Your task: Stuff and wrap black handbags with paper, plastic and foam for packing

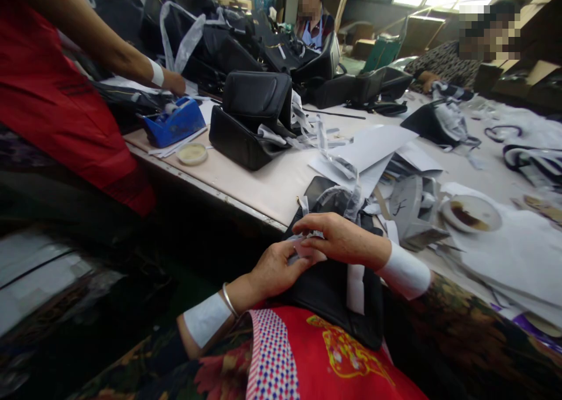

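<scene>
A black handbag [333, 289] leans between my lap and the table edge, with pale wrapping [352, 204] around its strap. Above it, my left hand [281, 268] pinches a small piece of thin white paper [311, 249]. From the other side my right hand [336, 239] comes over the same paper, its fingers curled and closed on it. The paper partly hides the fingertips. A white strip [355, 289] hangs down the bag's side below my right wrist.
Another black bag [252, 122] stands on the table [263, 195], near a blue tape dispenser [173, 122] and a round lid [192, 153]. A grey tape dispenser [415, 209] and a stained bowl [470, 214] sit at right. A co-worker's arm [118, 48] reaches in from the left.
</scene>
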